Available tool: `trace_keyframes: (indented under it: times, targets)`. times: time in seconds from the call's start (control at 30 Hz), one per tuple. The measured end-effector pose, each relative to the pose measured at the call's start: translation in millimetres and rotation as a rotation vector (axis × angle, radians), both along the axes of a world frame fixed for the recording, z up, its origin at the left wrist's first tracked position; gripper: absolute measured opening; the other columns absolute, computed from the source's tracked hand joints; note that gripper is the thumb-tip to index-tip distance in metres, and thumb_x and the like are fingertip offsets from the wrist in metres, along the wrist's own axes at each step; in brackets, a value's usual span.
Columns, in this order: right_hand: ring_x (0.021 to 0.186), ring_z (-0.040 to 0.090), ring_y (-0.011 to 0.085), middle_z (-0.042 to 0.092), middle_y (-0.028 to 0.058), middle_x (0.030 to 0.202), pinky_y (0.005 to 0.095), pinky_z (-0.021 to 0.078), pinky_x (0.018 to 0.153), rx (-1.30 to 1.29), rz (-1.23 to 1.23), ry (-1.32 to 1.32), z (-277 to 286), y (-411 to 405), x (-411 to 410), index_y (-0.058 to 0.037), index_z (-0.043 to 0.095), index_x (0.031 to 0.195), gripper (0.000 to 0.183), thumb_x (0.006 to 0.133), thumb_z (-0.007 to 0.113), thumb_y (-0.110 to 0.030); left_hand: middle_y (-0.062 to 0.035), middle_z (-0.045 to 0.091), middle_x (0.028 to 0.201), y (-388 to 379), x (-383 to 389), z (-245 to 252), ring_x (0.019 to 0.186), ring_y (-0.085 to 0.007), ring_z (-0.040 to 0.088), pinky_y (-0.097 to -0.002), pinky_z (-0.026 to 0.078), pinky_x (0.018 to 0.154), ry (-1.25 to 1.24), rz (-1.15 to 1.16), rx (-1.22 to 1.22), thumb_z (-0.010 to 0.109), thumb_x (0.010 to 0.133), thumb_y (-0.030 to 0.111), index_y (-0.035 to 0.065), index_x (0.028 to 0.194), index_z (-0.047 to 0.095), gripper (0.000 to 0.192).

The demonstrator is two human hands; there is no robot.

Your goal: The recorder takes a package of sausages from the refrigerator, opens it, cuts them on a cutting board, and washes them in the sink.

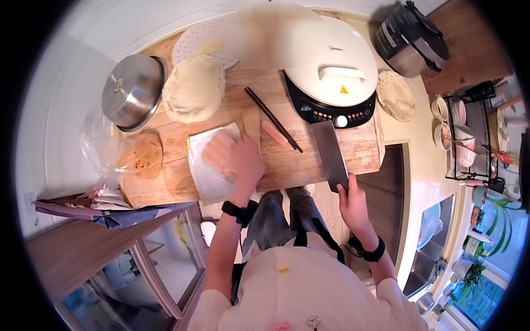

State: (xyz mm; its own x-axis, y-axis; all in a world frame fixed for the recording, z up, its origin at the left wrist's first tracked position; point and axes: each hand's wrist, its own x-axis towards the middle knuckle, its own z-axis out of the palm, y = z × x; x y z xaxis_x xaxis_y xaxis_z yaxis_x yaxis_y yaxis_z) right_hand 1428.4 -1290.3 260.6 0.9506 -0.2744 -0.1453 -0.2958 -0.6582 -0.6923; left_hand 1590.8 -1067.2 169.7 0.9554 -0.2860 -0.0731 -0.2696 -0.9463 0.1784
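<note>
My right hand [352,202] grips the handle of a cleaver [330,153], its broad dark blade pointing up the picture, past the board's front edge towards the electric griddle [327,97]. Blurred by motion, my left hand [250,163] is over a white plastic packet [213,186] at the front of the wooden board [290,165]; whether its fingers hold anything cannot be told. Right of that hand lie a pink sausage [274,133] and dark chopsticks [273,118]. Behind the packet sits a stack of pale flatbreads [194,89].
An upturned steel bowl [132,93] and a plastic bag of orange-coloured food [145,157] stand at the left. Behind the flatbreads lies a perforated white sheet [186,43]. Another flatbread [395,96] and a dark cooker [408,41] are right of the griddle, near a dish rack [470,142].
</note>
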Motion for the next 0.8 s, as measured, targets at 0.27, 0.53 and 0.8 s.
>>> trace_keyframes:
  times: [0.27, 0.53, 0.8]
  targets:
    - [0.065, 0.057, 0.0425, 0.057, 0.0239, 0.07, 0.0447, 0.0432, 0.053, 0.078, -0.065, 0.037, 2.5, -27.1, -27.0, -0.0005, 0.042, 0.103, 0.017, 0.09, 0.051, -0.004, -0.0188, 0.065, 0.079, -5.9, 29.5, 10.4, 0.077, -0.034, 0.064, -0.0417, 0.05, 0.065, 0.15, 0.108, -0.085, 0.069, 0.077, 0.028, -0.0034, 0.098, 0.046, 0.044]
    - [0.071, 0.059, 0.0421, 0.06, 0.0232, 0.076, 0.045, 0.0452, 0.058, 0.146, -0.006, 0.028, 1.1, -41.7, -36.4, -0.0025, 0.042, 0.108, 0.02, 0.09, 0.051, -0.005, -0.026, 0.064, 0.083, -23.1, 53.5, 13.5, 0.081, -0.0381, 0.063, -0.0418, 0.051, 0.068, 0.178, 0.274, -0.128, 0.067, 0.077, 0.025, -0.0068, 0.105, 0.037, 0.052]
    - [0.07, 0.059, 0.0418, 0.061, 0.0217, 0.076, 0.0426, 0.0463, 0.058, 0.202, -0.007, 0.049, 11.9, -47.4, -37.7, -0.0036, 0.044, 0.108, 0.021, 0.089, 0.051, -0.004, -0.0198, 0.065, 0.087, -35.0, 95.5, 12.3, 0.083, -0.0357, 0.064, -0.0427, 0.051, 0.069, 0.065, 0.307, -0.029, 0.057, 0.083, 0.016, 0.0008, 0.11, 0.039, 0.036]
